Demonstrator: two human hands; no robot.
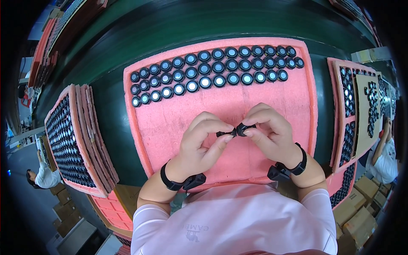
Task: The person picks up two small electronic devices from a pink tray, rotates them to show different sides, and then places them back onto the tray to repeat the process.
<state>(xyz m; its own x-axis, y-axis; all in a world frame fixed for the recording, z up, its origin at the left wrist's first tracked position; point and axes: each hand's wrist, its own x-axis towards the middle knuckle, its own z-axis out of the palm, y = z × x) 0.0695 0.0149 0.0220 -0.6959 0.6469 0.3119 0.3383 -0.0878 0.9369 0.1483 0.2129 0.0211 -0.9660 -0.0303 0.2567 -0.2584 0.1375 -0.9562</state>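
Above a pink foam tray [165, 127], my left hand [199, 142] pinches a small black part [225, 133] between thumb and fingertips. My right hand [272, 134] is closed the same way on another small black part [243, 128]. The two parts meet or nearly meet between my fingertips; whether they are joined I cannot tell. Along the far side of the tray stand three rows of round black pieces [218, 66] with shiny grey-blue tops. The near half of the tray shows bare pink foam below my hands.
A green work surface [170, 29] lies beneath the tray. Stacked pink trays [80, 123] of similar pieces stand at the left, more trays [346, 102] with a cardboard sheet [363, 114] at the right. One person [44, 176] is far left, another [384, 155] far right, near cardboard boxes [361, 223].
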